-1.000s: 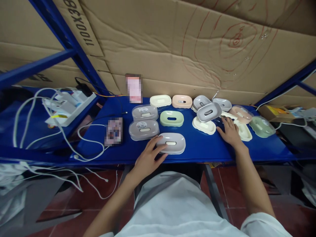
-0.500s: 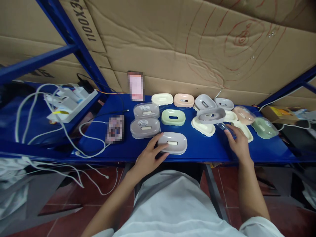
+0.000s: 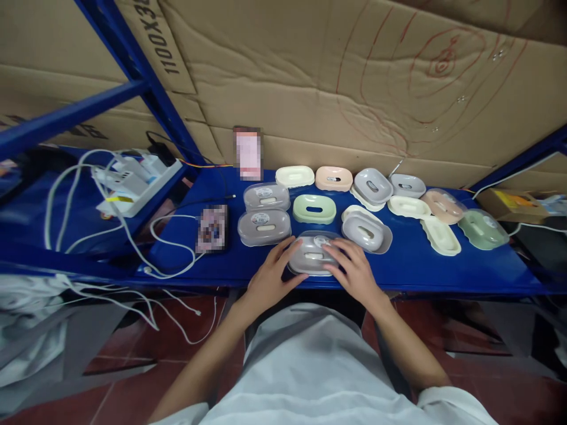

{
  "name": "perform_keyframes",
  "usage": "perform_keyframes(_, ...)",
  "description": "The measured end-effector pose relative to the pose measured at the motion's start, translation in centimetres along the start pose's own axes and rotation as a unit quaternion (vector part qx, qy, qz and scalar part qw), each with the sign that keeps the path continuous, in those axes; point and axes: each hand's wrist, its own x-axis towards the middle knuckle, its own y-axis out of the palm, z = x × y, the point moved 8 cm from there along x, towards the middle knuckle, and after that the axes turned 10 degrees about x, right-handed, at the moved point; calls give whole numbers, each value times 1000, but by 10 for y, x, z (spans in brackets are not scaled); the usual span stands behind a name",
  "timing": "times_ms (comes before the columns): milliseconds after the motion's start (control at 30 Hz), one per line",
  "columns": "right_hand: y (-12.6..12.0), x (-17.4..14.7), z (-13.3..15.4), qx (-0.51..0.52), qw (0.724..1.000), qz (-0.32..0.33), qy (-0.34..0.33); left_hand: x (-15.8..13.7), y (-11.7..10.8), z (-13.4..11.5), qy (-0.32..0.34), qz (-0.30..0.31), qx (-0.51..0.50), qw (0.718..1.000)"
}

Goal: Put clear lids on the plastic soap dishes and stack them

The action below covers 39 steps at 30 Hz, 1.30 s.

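Note:
A grey soap dish [image 3: 305, 265] with a clear lid [image 3: 325, 241] over it lies at the front edge of the blue table. My left hand [image 3: 273, 273] curves round its left end, fingertips on the side. My right hand [image 3: 355, 268] grips the lid from the right, its fingers over the top. Close by on the right, a grey dish [image 3: 365, 232] rests on a cream one, partly covering it. A green dish [image 3: 315, 209] stands just behind. Two lidded grey dishes, one nearer [image 3: 261, 231] and one farther [image 3: 264, 198], are at the left.
Cream, peach and grey dishes [image 3: 334, 178] line the back, with a lidded green dish [image 3: 482, 229] at the right end. A phone-like object [image 3: 248, 154] leans on the cardboard wall [image 3: 283, 77]. White cables and a power strip [image 3: 142, 189] occupy the left.
My right hand has moved left, bringing a clear lid onto the grey dish. The loose grey dish on the right now sits lower, on the cream dish. My left hand stays at the dish.

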Motion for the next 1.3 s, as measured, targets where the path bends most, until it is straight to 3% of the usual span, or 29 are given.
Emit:
perform_keyframes(167,20,-2,17,-42,995,76,-46,1,-1,1,-1,0,-5,1000)
perform_keyframes(567,26,-11,25,-53,996,57,-45,-4,-4,3,7,-33,6,999)
perform_keyframes(667,23,-14,22,6,998,58,-33,-14,-17,-1,20,-62,32,997)
perform_keyframes(800,17,-13,9,67,997,32,30,-16,-59,0,12,-153,67,986)
perform_keyframes(933,18,-8,2,73,994,46,67,13,-107,28,-22,-219,89,971)
perform_keyframes(1033,16,-6,-1,66,994,53,76,47,-128,60,-23,-247,92,964)
perform_keyframes(1133,6,-8,-6,43,997,31,63,74,-129,94,-46,-246,82,965)
perform_keyframes(1300,-25,-24,-28,-49,997,-47,40,95,-109,127,-72,-176,-29,981)
